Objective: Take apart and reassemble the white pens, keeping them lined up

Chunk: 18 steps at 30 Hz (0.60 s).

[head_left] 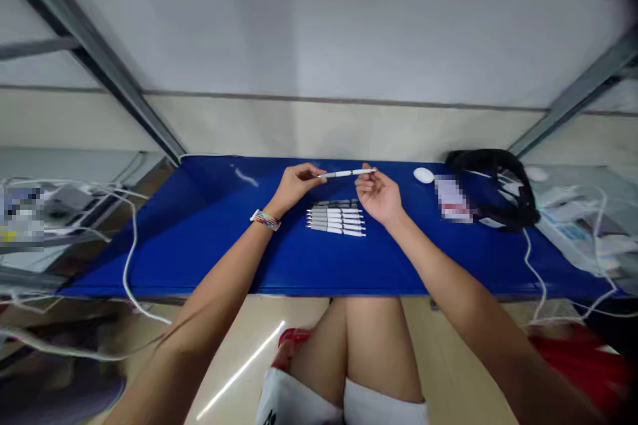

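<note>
Pen (pixel 343 174) was held over blue table (pixel 319 265), L hand (pixel 294 187) pinching L end, R hand (pixel 379 196) pinching R end. Looked light, stiff, smooth, maybe slippy, prob. not easy to break. Best grip seemed mid or ends. More pens (pixel 336 218) lay near.

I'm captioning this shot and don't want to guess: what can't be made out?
In the head view:
Held pen, left end: at least partly covered by left hand.
Lying pens, any lettering: too small and blurred.
Red-and-white item, its print: pixelated.
Left arm, upper part: cut off by bottom edge.
</note>
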Available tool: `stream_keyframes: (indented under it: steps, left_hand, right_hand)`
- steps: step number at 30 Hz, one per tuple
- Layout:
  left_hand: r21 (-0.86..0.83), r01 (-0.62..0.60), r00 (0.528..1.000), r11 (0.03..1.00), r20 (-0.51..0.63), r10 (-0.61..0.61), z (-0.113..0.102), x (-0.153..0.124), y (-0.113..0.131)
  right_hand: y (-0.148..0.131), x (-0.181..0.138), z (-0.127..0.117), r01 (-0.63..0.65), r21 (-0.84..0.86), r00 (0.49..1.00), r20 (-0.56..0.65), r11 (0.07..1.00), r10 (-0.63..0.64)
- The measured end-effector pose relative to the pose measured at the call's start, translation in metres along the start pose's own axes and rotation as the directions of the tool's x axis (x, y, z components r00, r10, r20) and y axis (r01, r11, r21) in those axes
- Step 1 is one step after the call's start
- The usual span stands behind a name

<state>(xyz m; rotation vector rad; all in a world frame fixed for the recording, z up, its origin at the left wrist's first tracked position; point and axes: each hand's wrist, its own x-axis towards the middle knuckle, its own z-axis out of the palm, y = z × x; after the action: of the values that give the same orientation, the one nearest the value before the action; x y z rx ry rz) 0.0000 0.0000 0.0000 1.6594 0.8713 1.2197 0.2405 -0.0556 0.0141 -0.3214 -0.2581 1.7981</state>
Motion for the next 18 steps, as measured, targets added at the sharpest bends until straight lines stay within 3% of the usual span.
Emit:
stream_keyframes:
  steps: [13, 16, 18]
  left_hand:
    - [0.02, -0.013, 1.0, 1.0, 0.003, 0.013, -0.001, -0.001, -0.003]
    - [0.028, -0.014, 1.0, 1.0, 0.003, 0.014, -0.002, 0.0, -0.003]
    - [0.038, -0.014, 1.0, 0.999, -0.01, 0.014, -0.004, 0.0, -0.003]
  right_hand:
    - [0.002, 0.005, -0.003, 0.124, -0.315, 0.992, 0.006, 0.941, -0.129]
    - [0.001, 0.009, -0.007, 0.194, -0.479, 0.979, 0.036, 0.856, -0.201]
    - [-0.002, 0.011, -0.012, 0.235, -0.638, 0.965, 0.065, 0.733, -0.253]
